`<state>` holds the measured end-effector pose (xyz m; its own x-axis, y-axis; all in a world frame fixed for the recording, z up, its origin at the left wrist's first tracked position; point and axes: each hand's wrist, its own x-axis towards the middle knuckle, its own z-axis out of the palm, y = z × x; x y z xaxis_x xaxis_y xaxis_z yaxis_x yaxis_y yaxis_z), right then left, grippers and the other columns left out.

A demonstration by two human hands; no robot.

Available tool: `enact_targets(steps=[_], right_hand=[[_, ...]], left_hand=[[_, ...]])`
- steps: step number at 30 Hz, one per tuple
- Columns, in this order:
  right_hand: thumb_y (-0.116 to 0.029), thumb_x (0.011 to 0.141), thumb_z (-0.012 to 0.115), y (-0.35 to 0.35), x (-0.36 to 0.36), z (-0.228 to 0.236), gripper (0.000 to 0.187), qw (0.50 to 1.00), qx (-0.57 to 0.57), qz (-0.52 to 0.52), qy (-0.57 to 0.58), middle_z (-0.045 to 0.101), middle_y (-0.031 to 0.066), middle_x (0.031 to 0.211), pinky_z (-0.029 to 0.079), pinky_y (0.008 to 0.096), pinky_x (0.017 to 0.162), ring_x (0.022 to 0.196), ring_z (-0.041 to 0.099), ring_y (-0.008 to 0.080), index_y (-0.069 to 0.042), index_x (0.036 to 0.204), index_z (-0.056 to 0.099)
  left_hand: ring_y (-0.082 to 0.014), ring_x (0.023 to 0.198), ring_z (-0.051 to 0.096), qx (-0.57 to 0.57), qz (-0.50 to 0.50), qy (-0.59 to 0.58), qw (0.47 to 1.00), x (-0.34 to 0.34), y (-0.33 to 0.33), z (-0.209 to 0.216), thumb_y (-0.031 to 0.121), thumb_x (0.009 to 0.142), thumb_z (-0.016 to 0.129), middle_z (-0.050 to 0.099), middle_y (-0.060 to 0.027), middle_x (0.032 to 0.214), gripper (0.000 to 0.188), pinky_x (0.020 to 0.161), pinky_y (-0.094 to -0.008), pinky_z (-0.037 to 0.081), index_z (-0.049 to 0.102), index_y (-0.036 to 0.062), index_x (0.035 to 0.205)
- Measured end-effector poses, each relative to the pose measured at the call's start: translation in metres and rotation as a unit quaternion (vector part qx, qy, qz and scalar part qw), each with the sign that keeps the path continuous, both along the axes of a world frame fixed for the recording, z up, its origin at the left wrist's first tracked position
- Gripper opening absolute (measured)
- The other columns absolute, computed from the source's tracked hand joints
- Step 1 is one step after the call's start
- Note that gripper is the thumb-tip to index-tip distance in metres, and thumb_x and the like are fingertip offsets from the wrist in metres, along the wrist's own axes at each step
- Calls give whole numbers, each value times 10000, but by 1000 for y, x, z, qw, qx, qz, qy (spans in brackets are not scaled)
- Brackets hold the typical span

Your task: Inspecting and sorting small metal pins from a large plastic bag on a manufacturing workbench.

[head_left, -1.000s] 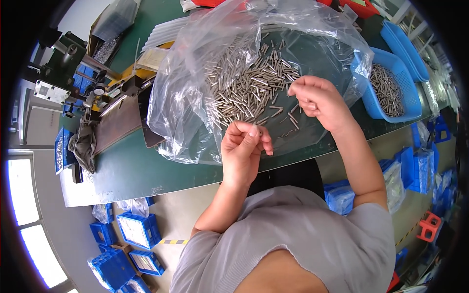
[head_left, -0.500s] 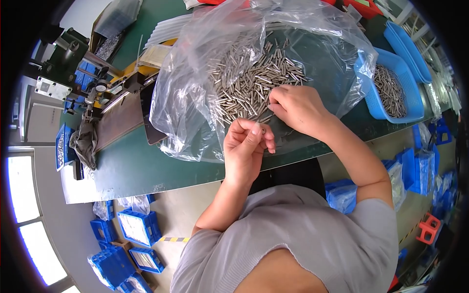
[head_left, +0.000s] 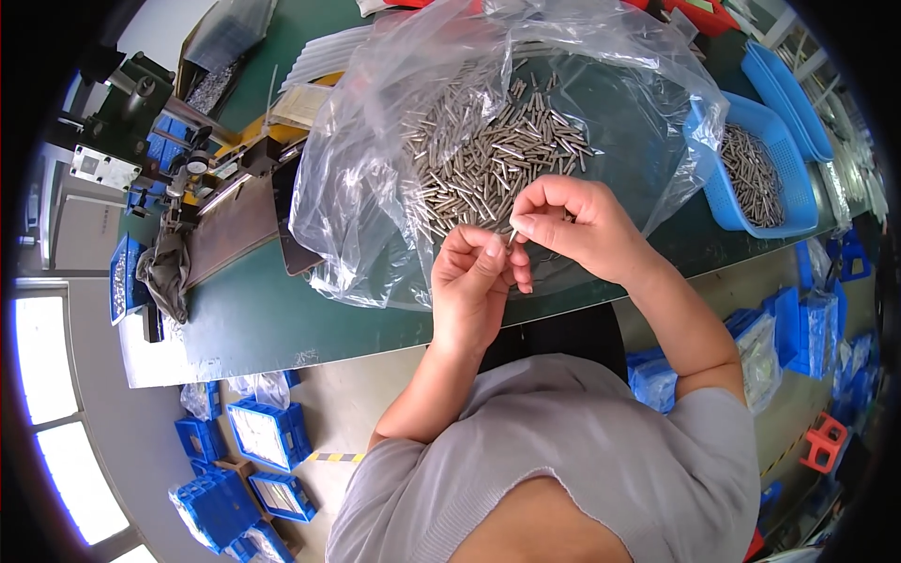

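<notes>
Close together over the front of the workbench, my left hand [head_left: 471, 286] and my right hand [head_left: 584, 230] meet at the fingertips. A small metal pin [head_left: 511, 238] shows between them, pinched by my right thumb and forefinger. My left thumb presses against its fingers around a tiny metal part, mostly hidden. Just beyond lies a heap of short silvery pins [head_left: 479, 178] on a spread clear plastic bag [head_left: 343, 211].
A blue basket [head_left: 796, 183] holding more pins stands at the right, with another blue tray [head_left: 784, 98] behind it. On the left of the green workbench [head_left: 282, 333] is a bench fixture [head_left: 141, 103] with a dial gauge. Blue crates [head_left: 214, 507] sit on the floor.
My right hand has drawn back from the edge of the pin heap to my left fingertips, with a pin now showing between them. My left hand has barely moved.
</notes>
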<state>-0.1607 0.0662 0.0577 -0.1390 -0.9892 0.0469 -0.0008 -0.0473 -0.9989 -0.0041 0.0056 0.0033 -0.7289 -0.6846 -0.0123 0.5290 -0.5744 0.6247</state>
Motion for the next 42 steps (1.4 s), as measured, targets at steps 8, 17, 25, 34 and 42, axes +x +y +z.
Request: enact_targets(steps=[8,17,25,34,42], right_hand=[[-21,855,574,0,11,-13,63,999,-28,-8,16,601,34,750,472,218,565,614,575,73,40,865,578],[-182,871,525,-4,-26,-7,164,943,-8,-84,-321,526,-1,695,324,194,445,541,442,57,-32,920,568],[-105,832,589,-7,-37,-13,136,987,82,-90,100,530,-33,668,348,176,528,600,451,14,-2,916,620],[-69,741,669,-6,-30,-33,116,867,-45,-99,487,595,77,753,458,317,606,680,594,213,-59,852,639],[-90,834,640,4,-11,-4,87,985,8,-65,157,534,-8,716,406,209,590,668,491,55,-15,829,594]], left_hand=[[-211,647,600,-14,-1,0,1000,0,0,0,86,910,535,624,-150,806,91,587,-316,511,483,12,897],[-196,642,575,-6,10,6,1000,-1,1,2,77,915,522,594,-157,804,80,590,-308,496,469,23,886],[-193,643,572,3,7,11,1000,0,0,1,79,918,516,592,-156,805,80,591,-307,492,467,24,886],[-190,649,573,-2,0,14,1000,0,0,2,79,920,513,594,-155,813,74,597,-301,491,473,23,892],[-187,629,538,-12,8,-23,1000,-2,2,7,105,926,507,576,-129,774,75,563,-298,459,513,39,890]])
